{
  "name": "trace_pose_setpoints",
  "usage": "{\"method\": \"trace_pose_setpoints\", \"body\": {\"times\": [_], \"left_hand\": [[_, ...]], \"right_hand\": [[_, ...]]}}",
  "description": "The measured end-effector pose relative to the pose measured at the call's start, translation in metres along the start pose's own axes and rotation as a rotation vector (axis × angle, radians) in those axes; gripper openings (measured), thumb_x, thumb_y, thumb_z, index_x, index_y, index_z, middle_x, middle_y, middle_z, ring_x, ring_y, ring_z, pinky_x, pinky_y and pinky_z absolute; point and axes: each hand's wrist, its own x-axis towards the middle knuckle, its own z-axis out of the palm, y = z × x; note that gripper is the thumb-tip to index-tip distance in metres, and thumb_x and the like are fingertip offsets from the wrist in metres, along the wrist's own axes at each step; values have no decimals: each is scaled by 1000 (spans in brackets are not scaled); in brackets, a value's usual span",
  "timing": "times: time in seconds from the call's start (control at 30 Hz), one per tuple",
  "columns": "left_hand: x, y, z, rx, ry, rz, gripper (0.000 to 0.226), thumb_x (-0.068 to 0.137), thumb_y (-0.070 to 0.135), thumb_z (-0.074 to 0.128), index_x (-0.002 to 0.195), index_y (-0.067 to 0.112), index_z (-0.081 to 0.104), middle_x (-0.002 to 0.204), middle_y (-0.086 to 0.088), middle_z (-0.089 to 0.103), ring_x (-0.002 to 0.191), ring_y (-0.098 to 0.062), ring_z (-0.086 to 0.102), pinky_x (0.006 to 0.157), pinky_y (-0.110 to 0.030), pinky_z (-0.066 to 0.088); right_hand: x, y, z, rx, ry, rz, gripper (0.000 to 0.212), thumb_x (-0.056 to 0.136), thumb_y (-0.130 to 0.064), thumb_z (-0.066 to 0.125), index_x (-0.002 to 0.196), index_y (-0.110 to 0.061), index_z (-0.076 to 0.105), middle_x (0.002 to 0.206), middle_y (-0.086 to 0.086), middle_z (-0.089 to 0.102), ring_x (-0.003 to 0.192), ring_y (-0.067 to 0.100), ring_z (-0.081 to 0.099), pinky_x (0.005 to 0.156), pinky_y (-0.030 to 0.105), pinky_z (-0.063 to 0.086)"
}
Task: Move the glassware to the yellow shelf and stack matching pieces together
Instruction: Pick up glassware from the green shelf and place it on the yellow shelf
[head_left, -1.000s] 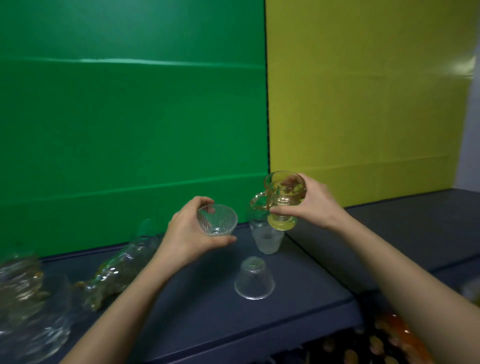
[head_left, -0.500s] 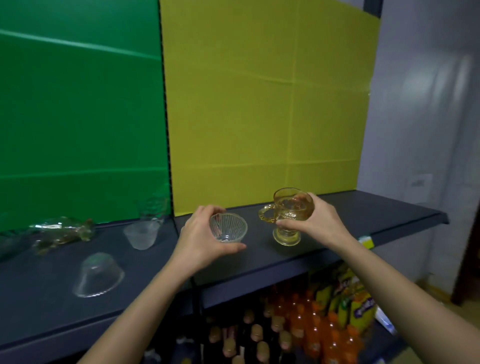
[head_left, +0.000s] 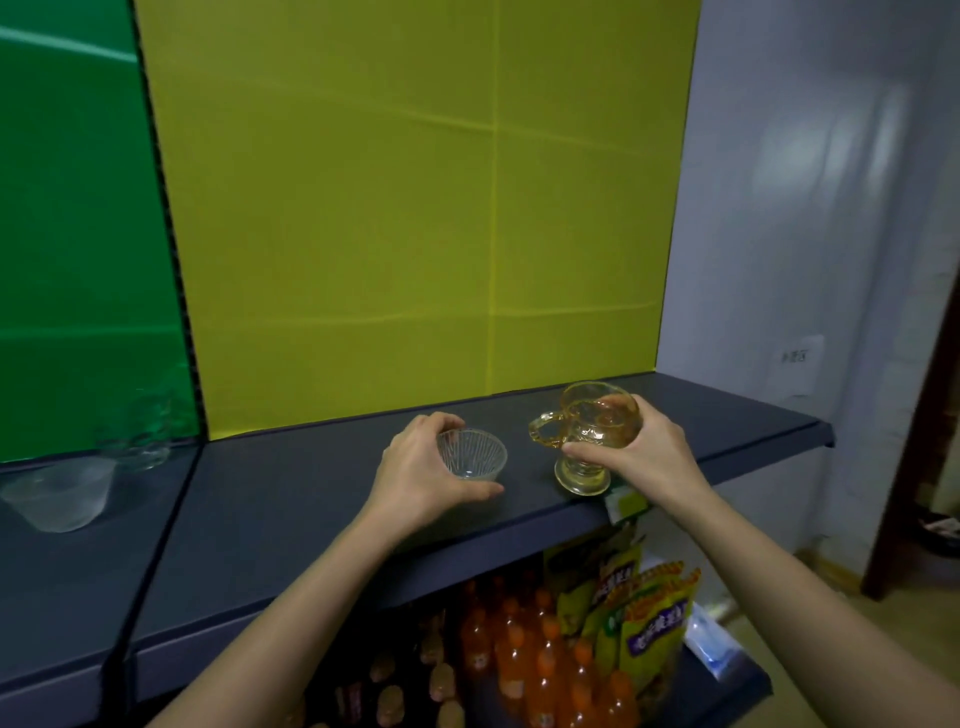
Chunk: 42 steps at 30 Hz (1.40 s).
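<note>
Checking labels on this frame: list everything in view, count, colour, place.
ribbed bowl: 1, clear, at yellow-backed shelf
handled mug: 1, amber, by shelf's front edge
frosted cup: 1, whitish, far left
clear glass: 1, colourless, behind frosted cup, blurred
shelf: 1, dark blue-grey, mid-frame
yellow panel: 1, behind shelf
green panel: 1, left
bottles: many, orange, lower shelf
snack bags: several, yellow-green, lower right
left hand: grips ribbed bowl
right hand: grips handled mug
</note>
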Motion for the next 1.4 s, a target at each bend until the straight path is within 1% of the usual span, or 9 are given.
{"method": "trace_pose_setpoints", "body": {"times": [0.13, 0.33, 0.63, 0.87, 1.1, 1.23, 1.3, 1.33, 1.4], "left_hand": [[38, 11, 44, -8, -22, -7, 77, 52, 36, 84, 119, 16, 52, 123, -1, 57, 115, -17, 49, 93, -25, 35], [92, 21, 104, -1, -68, -25, 80, 52, 34, 85, 122, 15, 48, 126, -2, 56, 115, -19, 50, 97, -28, 37], [141, 47, 174, 71, -148, -100, 83, 52, 39, 84, 122, 15, 46, 125, -4, 55, 115, -20, 51, 99, -31, 40], [158, 56, 201, 141, -87, -238, 80, 58, 37, 82, 124, 12, 44, 127, -7, 54, 116, -22, 49, 97, -30, 39], [158, 57, 211, 128, -14, -341, 74, 62, 29, 80, 124, 11, 43, 124, -9, 55, 113, -23, 51, 97, -31, 40], [157, 61, 211, 143, -8, -361, 74, 64, 26, 79, 125, 10, 41, 127, -10, 52, 115, -24, 50, 96, -28, 39], [156, 64, 211, 150, -23, -367, 81, 65, 25, 79, 130, 7, 35, 134, -11, 47, 120, -22, 46, 96, -25, 35], [155, 65, 210, 138, -39, -374, 91, 63, 27, 80, 135, 7, 28, 139, -12, 41, 125, -21, 41, 100, -26, 33], [151, 67, 205, 92, -66, -393, 112, 59, 36, 82, 142, 9, 13, 149, -11, 24, 135, -21, 29, 111, -33, 28]], "right_hand": [[45, 30, -15, 2, -3, 11, 64, 54, -38, 86, 110, -21, 58, 110, 1, 65, 105, 19, 59, 93, 37, 49], [110, 78, -34, 8, -22, 19, 60, 57, -33, 86, 110, -19, 60, 105, -1, 64, 100, 16, 58, 84, 26, 43], [177, 139, -57, 43, -105, 20, 62, 57, -34, 86, 112, -18, 60, 105, 0, 64, 101, 16, 59, 86, 27, 44], [222, 168, -62, 80, -200, -24, 62, 59, -32, 85, 112, -17, 57, 99, -2, 61, 96, 15, 56, 83, 25, 42], [246, 197, -54, 106, -248, -5, 68, 55, -40, 85, 111, -20, 53, 109, 3, 64, 104, 22, 59, 94, 40, 47], [249, 204, -54, 132, -299, 10, 70, 61, -39, 83, 118, -16, 51, 117, 6, 64, 109, 23, 58, 96, 39, 45], [249, 205, -57, 92, -353, -7, 75, 62, -41, 81, 123, -13, 48, 124, 8, 61, 115, 25, 56, 98, 38, 44], [248, 204, -59, 51, -375, -28, 83, 61, -45, 81, 128, -12, 44, 130, 8, 57, 120, 25, 52, 100, 38, 42], [246, 199, -66, -49, -355, -97, 102, 58, -54, 79, 139, -11, 33, 144, 9, 41, 132, 27, 39, 106, 41, 35]]}}
